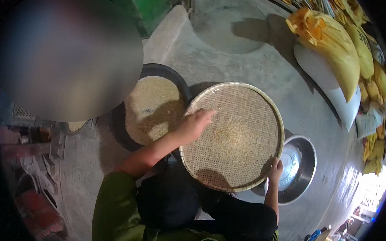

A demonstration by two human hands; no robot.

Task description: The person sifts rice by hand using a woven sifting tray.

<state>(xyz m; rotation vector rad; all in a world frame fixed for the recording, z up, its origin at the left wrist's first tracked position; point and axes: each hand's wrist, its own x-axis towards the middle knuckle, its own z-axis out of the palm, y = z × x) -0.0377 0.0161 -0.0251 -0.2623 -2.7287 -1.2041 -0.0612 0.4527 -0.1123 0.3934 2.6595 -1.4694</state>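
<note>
2 hands are at the round woven tray (pixel 244 101). The right hand (pixel 276 169) has its fingers clamped on the rim, which seems to keep the tray steady. The left hand (pixel 196 125) is over the opposite side, so it can reach the loose grains (pixel 232 139) near the middle; whether its fingers are apart or pinched together, I cannot tell. The tray appears nearly level, which helps the grains to stay inside. The dark basin (pixel 180 79) with grain and the metal bowl (pixel 308 167) are placed on either side, near for reaching.
</note>
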